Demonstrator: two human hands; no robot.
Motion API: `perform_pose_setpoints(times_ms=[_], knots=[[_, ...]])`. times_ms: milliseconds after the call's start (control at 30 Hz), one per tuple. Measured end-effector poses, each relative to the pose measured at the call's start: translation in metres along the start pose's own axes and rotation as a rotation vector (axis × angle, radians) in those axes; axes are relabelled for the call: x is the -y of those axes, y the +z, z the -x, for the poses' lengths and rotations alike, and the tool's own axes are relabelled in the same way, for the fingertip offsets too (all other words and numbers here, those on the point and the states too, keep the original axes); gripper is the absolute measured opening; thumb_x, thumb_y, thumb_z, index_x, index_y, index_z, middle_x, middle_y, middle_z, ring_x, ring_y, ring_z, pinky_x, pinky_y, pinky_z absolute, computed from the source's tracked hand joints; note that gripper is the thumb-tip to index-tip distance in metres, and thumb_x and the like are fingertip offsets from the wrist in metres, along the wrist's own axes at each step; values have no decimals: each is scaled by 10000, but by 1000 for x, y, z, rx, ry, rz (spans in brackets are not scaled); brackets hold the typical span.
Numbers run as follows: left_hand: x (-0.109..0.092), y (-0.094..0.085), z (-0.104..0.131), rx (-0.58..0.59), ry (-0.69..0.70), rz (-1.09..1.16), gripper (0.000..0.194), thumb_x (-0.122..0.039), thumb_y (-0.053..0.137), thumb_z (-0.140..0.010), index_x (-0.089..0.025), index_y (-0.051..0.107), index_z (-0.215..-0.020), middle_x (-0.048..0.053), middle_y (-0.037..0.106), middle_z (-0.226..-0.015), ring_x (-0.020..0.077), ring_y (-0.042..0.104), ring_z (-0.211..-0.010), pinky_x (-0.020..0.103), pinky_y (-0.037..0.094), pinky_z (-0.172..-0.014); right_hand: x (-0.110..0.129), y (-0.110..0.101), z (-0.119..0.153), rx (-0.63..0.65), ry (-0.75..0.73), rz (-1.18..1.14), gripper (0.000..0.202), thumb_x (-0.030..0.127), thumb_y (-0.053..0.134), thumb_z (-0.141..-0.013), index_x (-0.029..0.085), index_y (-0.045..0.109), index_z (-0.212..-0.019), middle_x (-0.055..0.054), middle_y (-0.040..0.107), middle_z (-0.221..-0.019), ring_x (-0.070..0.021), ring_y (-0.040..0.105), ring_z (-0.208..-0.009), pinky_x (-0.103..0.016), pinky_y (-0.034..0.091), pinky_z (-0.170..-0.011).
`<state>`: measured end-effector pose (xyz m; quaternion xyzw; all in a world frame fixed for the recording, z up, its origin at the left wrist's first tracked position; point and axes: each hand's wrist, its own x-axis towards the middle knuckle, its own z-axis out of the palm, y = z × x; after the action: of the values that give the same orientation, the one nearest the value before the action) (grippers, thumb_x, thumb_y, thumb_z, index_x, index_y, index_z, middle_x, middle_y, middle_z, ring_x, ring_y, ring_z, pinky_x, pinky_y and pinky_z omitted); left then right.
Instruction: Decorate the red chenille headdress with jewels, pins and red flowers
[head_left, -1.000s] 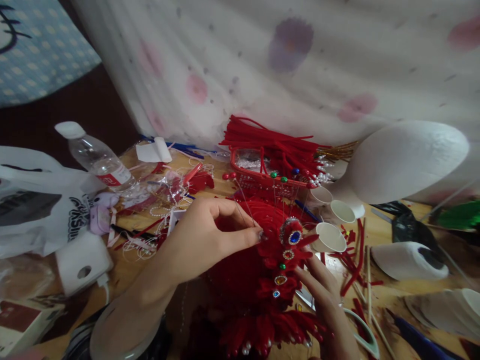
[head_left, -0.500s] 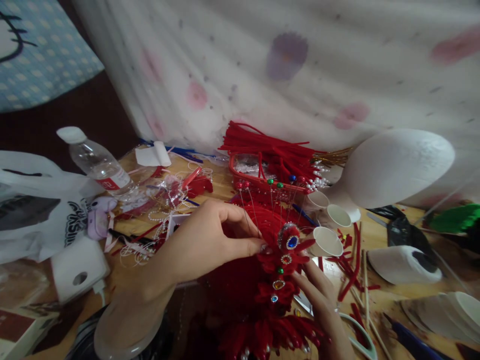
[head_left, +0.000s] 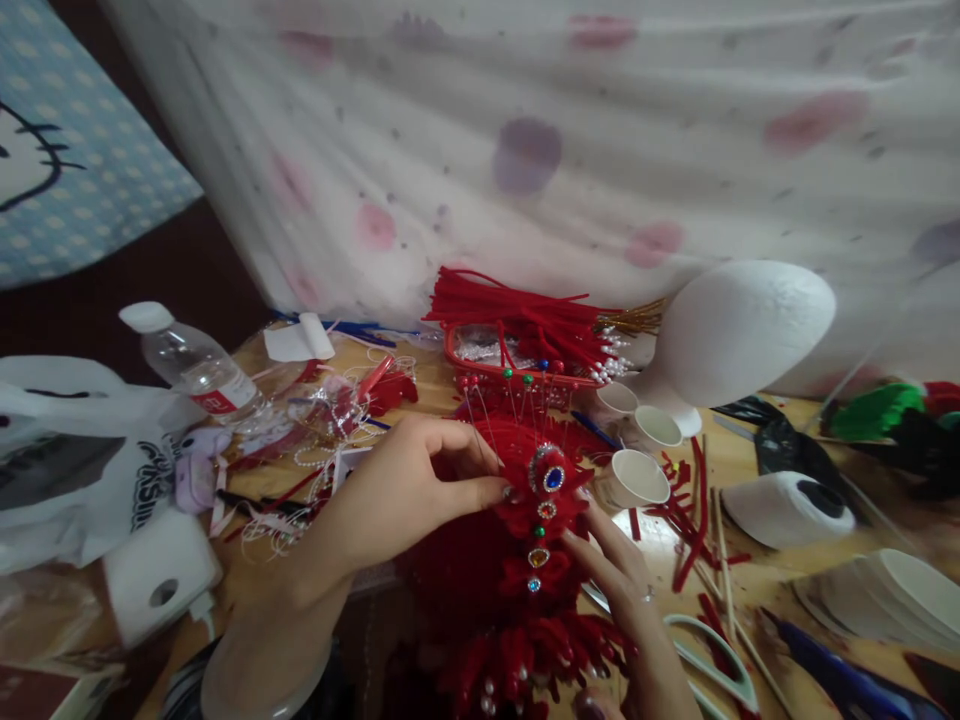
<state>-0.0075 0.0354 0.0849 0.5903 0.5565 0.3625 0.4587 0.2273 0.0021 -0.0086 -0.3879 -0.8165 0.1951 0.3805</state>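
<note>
A red fuzzy jewelled headdress [head_left: 551, 565] stands in front of me, with a column of blue, orange, green and light blue gems down its front. My left hand [head_left: 427, 490] is closed, thumb and fingertips pinching the red petals at its upper left. On the other side my right hand [head_left: 622, 590], a ring on one finger, holds the headdress by its right edge with bent fingers. Thin wires tipped with red, green and blue beads [head_left: 528, 379] rise from the top. Loops with pearl ends fringe the bottom. The fingertips are partly hidden by the petals.
Behind is a red basket [head_left: 450, 350] heaped with red chenille stems [head_left: 510, 300]. Right of it stand paper cups [head_left: 637, 480], a white foam head [head_left: 742, 330], a thread spool [head_left: 787, 510], scissors [head_left: 739, 675] and blue-handled pliers [head_left: 832, 670]. At left are a water bottle [head_left: 202, 370] and a white charger [head_left: 157, 560].
The view has shifted slightly, so the headdress and both hands appear a little further left. Both hands keep their hold, and more of the right hand shows.
</note>
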Motion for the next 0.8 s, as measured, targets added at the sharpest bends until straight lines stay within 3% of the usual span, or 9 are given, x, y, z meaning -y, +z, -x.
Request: perform_pose_setpoints(times_ms=[100,233,400,600,800], knots=[[1,0,0,-7,17,-3,79,-266,726,-754,-188,717,-743,-19,731,-743,136,637,-704,250,473,-663,8,-6,-1,59,-14,-21,646,586,494,-914,325,363,-1490,-75,297,-1606,-412,308,-1443,-649,365,-1098],[2,1,-1,-8,28,29,58,-237,738,-748,-189,713,-727,-34,730,-714,115,637,-675,225,474,-641,11,-9,-1,89,-17,11,705,447,596,-899,344,284,-1523,-58,235,-1630,-379,261,-1474,-618,355,-1128],[1,0,-3,4,66,62,44,-203,741,-756,-194,714,-723,-49,740,-713,97,654,-672,196,482,-628,8,-6,0,78,-4,15,711,387,633,-876,326,317,-1511,-63,248,-1626,-378,278,-1469,-605,391,-1111],[0,1,-2,2,89,63,59,-164,742,-756,-182,711,-709,-48,744,-709,89,662,-675,181,492,-633,7,-6,1,52,8,-15,676,377,632,-878,328,353,-1493,-33,251,-1626,-346,240,-1488,-596,303,-1165],[1,0,-1,1,123,75,52,-179,755,-759,-162,716,-728,-43,734,-709,80,637,-655,174,470,-597,0,-6,7,15,-5,19,708,383,658,-860,341,359,-1500,-17,302,-1603,-331,310,-1457,-553,323,-1155]])
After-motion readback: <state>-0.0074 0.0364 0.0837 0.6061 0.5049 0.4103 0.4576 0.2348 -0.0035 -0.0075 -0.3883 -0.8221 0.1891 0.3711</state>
